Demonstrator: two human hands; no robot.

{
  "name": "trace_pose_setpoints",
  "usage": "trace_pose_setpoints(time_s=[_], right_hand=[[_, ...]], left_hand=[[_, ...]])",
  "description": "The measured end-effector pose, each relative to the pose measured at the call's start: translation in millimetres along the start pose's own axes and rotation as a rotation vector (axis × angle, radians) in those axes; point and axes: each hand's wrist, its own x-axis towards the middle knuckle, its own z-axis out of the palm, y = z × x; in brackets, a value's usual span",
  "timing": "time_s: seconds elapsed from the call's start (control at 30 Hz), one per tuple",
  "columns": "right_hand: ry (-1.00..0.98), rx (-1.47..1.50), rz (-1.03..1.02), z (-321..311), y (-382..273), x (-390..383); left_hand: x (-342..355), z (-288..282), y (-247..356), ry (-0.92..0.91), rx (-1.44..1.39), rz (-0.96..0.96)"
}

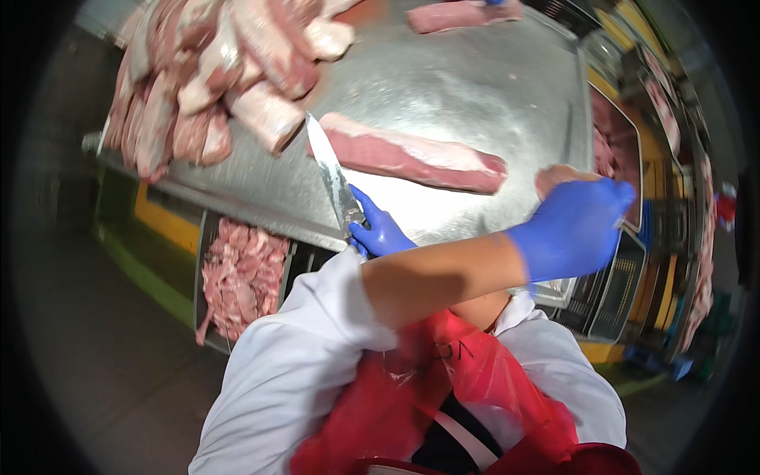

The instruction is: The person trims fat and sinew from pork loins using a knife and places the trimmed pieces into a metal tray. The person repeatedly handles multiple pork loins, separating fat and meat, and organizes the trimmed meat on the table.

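Note:
My right hand [380, 231], in a blue glove, is closed round the handle of a knife [326, 162] at the table's near edge. The knife's long blade points away, its tip by the left end of a long strip of meat [404, 158] with pale fat along its top. My left arm crosses over the right one. At the right edge of the table, my blue-gloved left hand [574, 226] is closed and slightly blurred. A pale pink piece of meat [556, 177] sticks out from beneath it; the fingers round it are partly hidden.
Many meat strips [229, 71] are piled at the far left of the metal table [443, 79]. Another strip [459, 16] lies at the far edge, touched by a blue glove. Below the left edge stands a crate of trimmings [241, 277]; another meat-filled crate [617, 142] is at right.

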Motion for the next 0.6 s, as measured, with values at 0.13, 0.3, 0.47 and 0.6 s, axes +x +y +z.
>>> trace_pose_setpoints(time_s=[0.13,0.3,0.47,0.6], right_hand=[[0.287,0.106,0.114,-45,4,-23],[0.788,0.072,-0.051,-169,111,-125],[0.746,0.15,-0.094,-214,107,-164],[0.731,-0.162,-0.014,-232,60,-105]], left_hand=[[54,103,57,-0.466,0.37,0.066],[56,95,-40,-0.846,0.27,-0.125],[-43,-263,-180,-0.625,1.062,-0.672],[-147,-323,-186,-0.626,1.402,-0.689]])
